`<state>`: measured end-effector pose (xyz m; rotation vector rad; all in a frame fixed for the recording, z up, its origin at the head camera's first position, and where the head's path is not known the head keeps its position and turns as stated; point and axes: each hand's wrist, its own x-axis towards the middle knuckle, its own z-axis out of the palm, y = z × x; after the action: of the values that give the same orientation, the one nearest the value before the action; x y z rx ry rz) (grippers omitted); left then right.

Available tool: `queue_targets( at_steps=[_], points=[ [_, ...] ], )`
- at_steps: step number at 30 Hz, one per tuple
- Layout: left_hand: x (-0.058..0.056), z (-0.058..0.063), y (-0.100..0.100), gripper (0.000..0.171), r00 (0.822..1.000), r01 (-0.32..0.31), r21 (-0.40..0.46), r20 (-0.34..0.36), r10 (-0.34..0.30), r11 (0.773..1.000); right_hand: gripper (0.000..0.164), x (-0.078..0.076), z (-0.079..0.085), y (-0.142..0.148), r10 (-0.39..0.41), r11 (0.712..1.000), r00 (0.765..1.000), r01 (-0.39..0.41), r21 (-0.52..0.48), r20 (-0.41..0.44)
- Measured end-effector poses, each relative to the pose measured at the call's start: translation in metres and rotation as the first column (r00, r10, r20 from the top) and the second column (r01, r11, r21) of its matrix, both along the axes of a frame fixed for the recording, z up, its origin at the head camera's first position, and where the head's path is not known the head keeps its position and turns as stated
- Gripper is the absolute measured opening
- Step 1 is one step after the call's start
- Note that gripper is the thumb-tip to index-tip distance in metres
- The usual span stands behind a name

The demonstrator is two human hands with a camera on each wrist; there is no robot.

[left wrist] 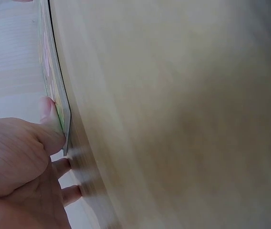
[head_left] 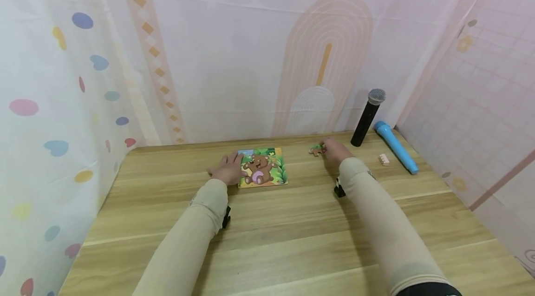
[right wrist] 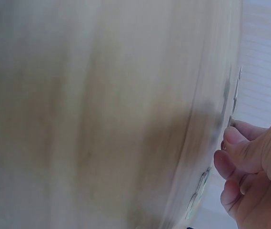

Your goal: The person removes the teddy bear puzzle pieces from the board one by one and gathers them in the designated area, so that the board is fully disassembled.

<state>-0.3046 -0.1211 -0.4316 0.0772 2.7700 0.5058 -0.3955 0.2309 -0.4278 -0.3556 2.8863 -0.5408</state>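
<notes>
A bear picture puzzle lies flat on the table in the head view. My left hand rests at its left edge with fingers spread. In the left wrist view the thumb lies over the board's edge, while other fingertips touch down beside it. To the right, my right hand pinches a small brown and green puzzle piece between thumb and fingertips, close over the table. Edge-on in the right wrist view, another thin flat piece lies beside the curled fingers; in the head view the hand hides it.
Right of my right hand stands a black microphone with a silver head. Beyond it lies a blue toy microphone, with a small pale pink block beside it. A printed curtain borders the wooden table at the back.
</notes>
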Motion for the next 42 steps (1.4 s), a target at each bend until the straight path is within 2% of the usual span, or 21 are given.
queue_targets(
  at_steps=[12,20,33,40,42],
  points=[
    [-0.002,-0.004,-0.001,0.071,1.000,0.000,-0.012,-0.005,0.000,1.000,0.030,0.003,-0.001,0.005,0.032,0.999,0.998,-0.031,0.033,-0.051],
    [0.000,0.001,-0.001,0.071,1.000,0.001,-0.011,0.002,-0.001,1.000,0.028,0.002,-0.001,0.006,0.046,0.998,0.995,-0.042,0.038,-0.092],
    [-0.001,0.001,-0.002,0.072,1.000,0.000,-0.013,0.009,0.000,1.000,0.024,-0.002,-0.001,0.007,0.050,0.998,0.993,-0.046,0.047,-0.103],
    [0.000,0.001,-0.002,0.070,1.000,0.004,-0.016,0.000,-0.004,1.000,0.044,-0.004,-0.001,0.018,-0.011,0.999,0.999,0.009,-0.042,-0.051],
    [0.001,0.001,-0.002,0.070,1.000,0.006,-0.013,-0.004,-0.006,1.000,0.044,-0.003,0.001,0.019,-0.007,0.999,0.999,0.004,-0.053,-0.053]
  ],
)
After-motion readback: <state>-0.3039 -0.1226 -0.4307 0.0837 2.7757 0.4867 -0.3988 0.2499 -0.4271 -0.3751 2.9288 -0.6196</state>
